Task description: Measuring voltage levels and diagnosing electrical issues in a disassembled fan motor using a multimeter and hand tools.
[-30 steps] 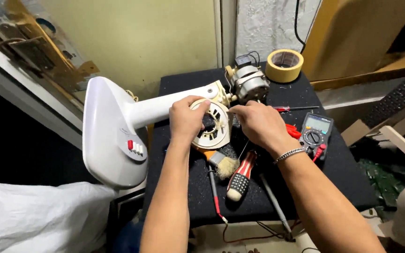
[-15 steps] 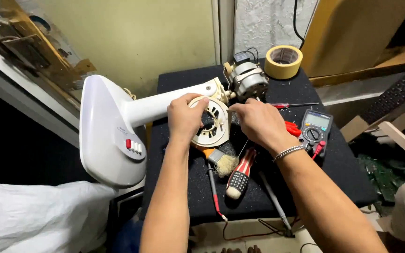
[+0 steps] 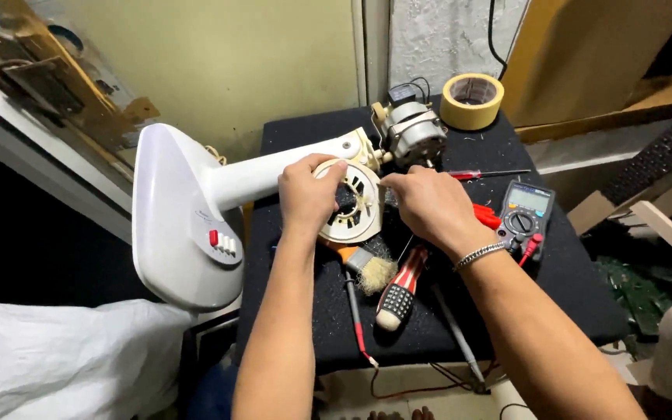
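Black cloth covers the small work table point(image 3: 554, 311) in front of us, wedged between a pale yellow wall and a cardboard-coloured panel. We take the round cream vent cover point(image 3: 355, 206) as our landmark: it lies near the middle of the table, at the end of the white fan neck point(image 3: 274, 173), whose long axis runs from the cover leftward and slightly down to the white fan base point(image 3: 176, 225) hanging off the table edge.

Our left hand point(image 3: 309, 194) sits on the cover's left rim, fingers curled closed around it. Our right hand point(image 3: 421, 206) comes in from the cover's right side, fingertips pinched at its edge; what, if anything, they pinch is hidden. Both hands touch the cover, the left more fully on it.

Just beyond the cover stands the bare grey motor point(image 3: 418, 132), and farther back a roll of yellow tape point(image 3: 472, 101). Below the cover lie a brush point(image 3: 367, 268) and a striped screwdriver point(image 3: 402, 288); to its right sits a multimeter point(image 3: 526, 218).
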